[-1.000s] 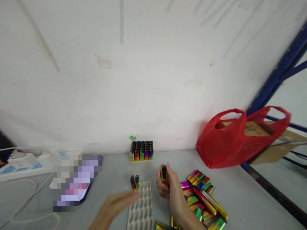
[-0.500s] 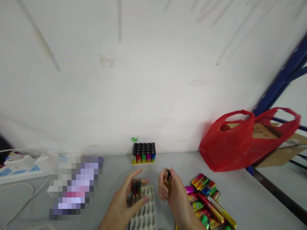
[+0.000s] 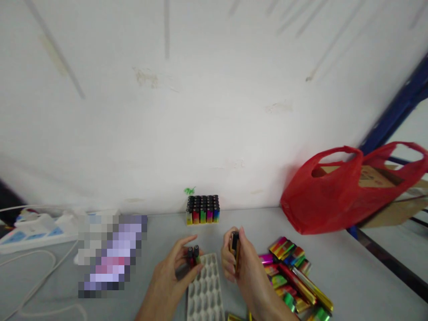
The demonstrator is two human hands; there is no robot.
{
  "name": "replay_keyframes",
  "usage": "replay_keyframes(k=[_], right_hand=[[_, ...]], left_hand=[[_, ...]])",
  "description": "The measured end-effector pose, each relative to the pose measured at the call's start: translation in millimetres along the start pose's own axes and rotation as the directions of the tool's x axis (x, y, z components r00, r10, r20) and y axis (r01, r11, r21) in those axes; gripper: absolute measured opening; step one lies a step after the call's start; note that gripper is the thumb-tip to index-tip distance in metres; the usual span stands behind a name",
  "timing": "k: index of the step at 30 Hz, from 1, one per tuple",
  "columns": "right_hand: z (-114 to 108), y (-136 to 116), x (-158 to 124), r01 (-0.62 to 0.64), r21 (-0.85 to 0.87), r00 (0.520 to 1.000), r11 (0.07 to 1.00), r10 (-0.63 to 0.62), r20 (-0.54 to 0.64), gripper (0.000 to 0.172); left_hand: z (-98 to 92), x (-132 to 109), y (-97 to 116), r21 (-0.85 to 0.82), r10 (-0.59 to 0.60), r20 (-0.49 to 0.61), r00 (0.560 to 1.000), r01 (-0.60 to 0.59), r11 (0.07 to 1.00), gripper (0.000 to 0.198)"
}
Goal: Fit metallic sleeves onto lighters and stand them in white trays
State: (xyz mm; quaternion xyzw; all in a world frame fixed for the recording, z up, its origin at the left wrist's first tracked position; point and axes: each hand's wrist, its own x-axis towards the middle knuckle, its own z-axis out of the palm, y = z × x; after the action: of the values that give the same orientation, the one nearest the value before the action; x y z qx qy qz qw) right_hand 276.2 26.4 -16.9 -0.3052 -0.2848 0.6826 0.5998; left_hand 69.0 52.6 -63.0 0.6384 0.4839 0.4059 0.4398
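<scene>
While both hands work low in my view, I log the following, each placed against the white tray (image 3: pixel 205 292). Item one: the tray, lying flat on the grey tabletop (image 3: pixel 334 263), its pockets mostly bare. Item two: two lighters (image 3: pixel 193 256) standing upright at its far left corner. Item three: my left hand (image 3: pixel 172 274), fingers curled about those two lighters, thumb and forefinger pinching them. Item four: my right hand (image 3: pixel 239 263), just right of the tray's far end, closed around a single gold lighter (image 3: pixel 235 245) held upright with its dark cap on top. Item five: a heap of loose shiny lighters (image 3: pixel 294 278), lying right of the tray, beyond the right hand. Item six: a filled block of lighters (image 3: pixel 202 210), behind the tray against the wall. Item seven: a red bag (image 3: pixel 337 191), far right of the tray. Item eight: a power strip (image 3: pixel 36 225), well left of the tray.
</scene>
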Motion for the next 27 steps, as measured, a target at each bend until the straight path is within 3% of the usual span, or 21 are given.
replay_keyframes(k=[5,13,27], right_hand=[[-5,-1,-3,-0.167,0.102,0.983,0.981,0.158,0.088,0.072],[-9,-7,-2,-0.225,0.155,0.964,0.962,0.196,0.178,0.078],[-5,-13,-9,-0.185,0.063,0.983,0.981,0.183,0.035,0.071]], left_hand=[[-0.4,-2,-1,-0.075,-0.024,0.030,0.999,0.027,0.997,0.066],[-4.8,-2,-14,-0.057,0.015,0.032,0.999,-0.013,0.998,0.062],[0.6,-4,2,-0.001,0.023,-0.028,0.999,-0.023,1.000,0.055]])
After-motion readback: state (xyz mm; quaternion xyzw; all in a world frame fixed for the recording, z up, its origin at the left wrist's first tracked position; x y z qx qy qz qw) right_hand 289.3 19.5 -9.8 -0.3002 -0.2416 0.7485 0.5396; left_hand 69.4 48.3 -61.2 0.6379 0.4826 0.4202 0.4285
